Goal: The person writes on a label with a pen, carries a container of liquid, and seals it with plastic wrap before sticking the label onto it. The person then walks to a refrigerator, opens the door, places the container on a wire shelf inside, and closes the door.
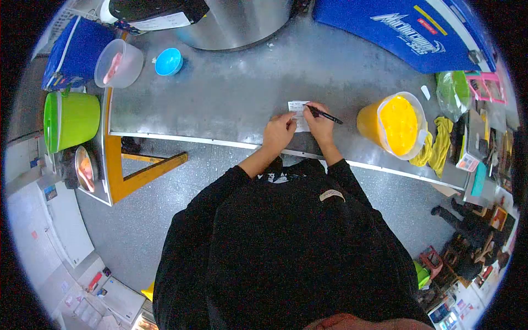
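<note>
A small white paper slip [301, 125] with printed or written lines lies on the metal table, near its front edge. My right hand [320, 127] is closed around a black pen [331, 116], its tip end over the slip and its back end pointing right. On the slip's left side rests my left hand [279, 133], fingers curled and pressed against the paper. Right of my hands stands a clear bucket [369, 122] full of a bright yellow substance [400, 126].
Yellow gloves or cloth [441, 146] lie beside the bucket. At the back are a large metal pot [242, 27], a blue cooler [385, 33] and a small blue bowl [169, 61]. A translucent tub [122, 63] and green bin [71, 121] stand left. Another person [473, 247] is far right.
</note>
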The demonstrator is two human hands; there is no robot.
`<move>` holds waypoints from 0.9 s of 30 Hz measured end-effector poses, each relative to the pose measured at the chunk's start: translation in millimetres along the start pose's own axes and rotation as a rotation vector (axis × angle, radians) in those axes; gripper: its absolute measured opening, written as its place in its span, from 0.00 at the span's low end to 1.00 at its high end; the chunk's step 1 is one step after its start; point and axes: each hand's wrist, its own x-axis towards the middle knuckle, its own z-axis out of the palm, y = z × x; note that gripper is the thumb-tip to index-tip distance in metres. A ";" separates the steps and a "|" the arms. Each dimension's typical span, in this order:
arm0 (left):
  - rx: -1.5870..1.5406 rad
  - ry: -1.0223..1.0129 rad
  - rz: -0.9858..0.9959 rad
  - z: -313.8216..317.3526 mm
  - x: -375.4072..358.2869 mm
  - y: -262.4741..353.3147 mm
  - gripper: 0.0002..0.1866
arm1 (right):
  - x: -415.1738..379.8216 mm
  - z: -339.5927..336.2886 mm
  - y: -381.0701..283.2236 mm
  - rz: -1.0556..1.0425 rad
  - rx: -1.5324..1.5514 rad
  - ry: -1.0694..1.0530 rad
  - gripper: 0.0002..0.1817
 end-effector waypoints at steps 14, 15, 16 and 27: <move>-0.012 0.004 -0.023 -0.9 -0.3 1.8 0.14 | -0.4 4.9 10.8 0.060 0.085 0.029 0.11; -0.013 0.005 -0.023 -1.8 -0.6 3.5 0.14 | -0.7 4.4 12.6 0.060 0.085 0.029 0.11; -0.029 0.012 -0.025 -3.2 -1.1 5.3 0.14 | -0.7 3.6 14.2 0.038 0.044 0.032 0.11; -0.020 0.020 -0.019 -1.5 0.0 1.5 0.13 | 0.1 5.8 8.6 -0.038 0.050 0.110 0.11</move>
